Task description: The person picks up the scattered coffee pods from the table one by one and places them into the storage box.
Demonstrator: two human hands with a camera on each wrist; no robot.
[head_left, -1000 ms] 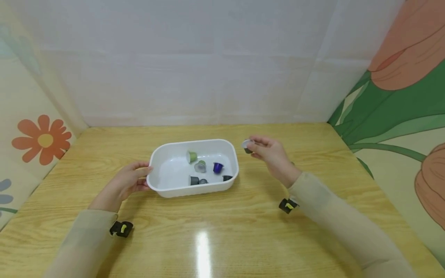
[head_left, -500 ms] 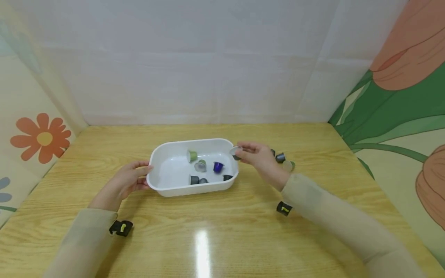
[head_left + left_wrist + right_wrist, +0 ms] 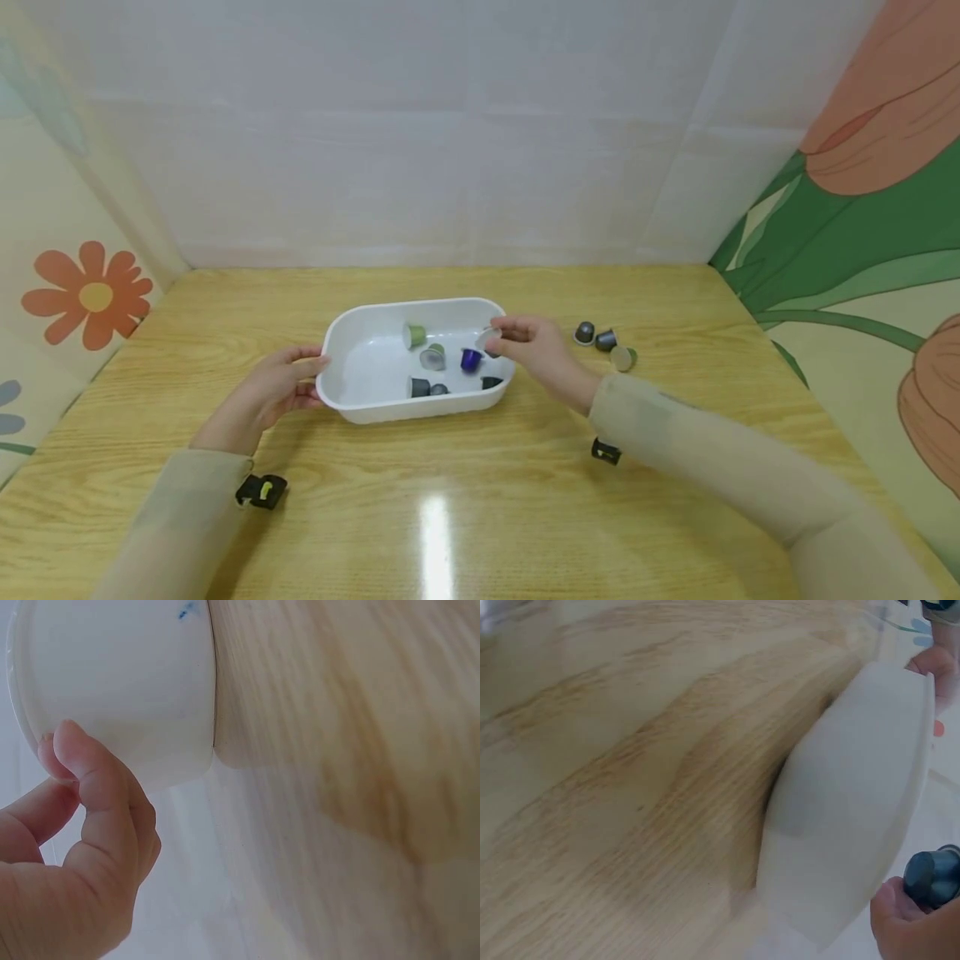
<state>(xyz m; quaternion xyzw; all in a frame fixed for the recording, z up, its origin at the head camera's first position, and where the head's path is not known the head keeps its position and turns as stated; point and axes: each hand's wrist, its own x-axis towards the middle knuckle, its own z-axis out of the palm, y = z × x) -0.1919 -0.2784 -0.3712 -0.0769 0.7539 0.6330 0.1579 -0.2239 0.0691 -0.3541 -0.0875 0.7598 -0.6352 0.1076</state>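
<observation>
A white plastic bin [image 3: 420, 412] stands on the wooden table. My left hand [image 3: 272, 387] holds its left end, thumb on the rim and fingers against the outside; the left wrist view shows this grip close up. Over the bin's right end, my right hand [image 3: 543, 354] pinches a dark coffee capsule [image 3: 932, 877] with a pale lid, between thumb and fingers. Inside the bin lie a light green capsule [image 3: 414, 336], a pale-lidded green one [image 3: 432, 358], a purple capsule [image 3: 471, 360] and several dark grey or black ones, including a grey capsule [image 3: 419, 388].
To the right of the bin, a dark capsule [image 3: 585, 332], a grey-blue capsule [image 3: 606, 339] and a green capsule [image 3: 622, 358] with a pale lid lie close together on the table [image 3: 337, 517]. A white sheet [image 3: 465, 167] hangs behind.
My right hand has moved left with the dark capsule, from beside the bin to over its right end. The capsules on the table have come into sight. My left hand keeps its place.
</observation>
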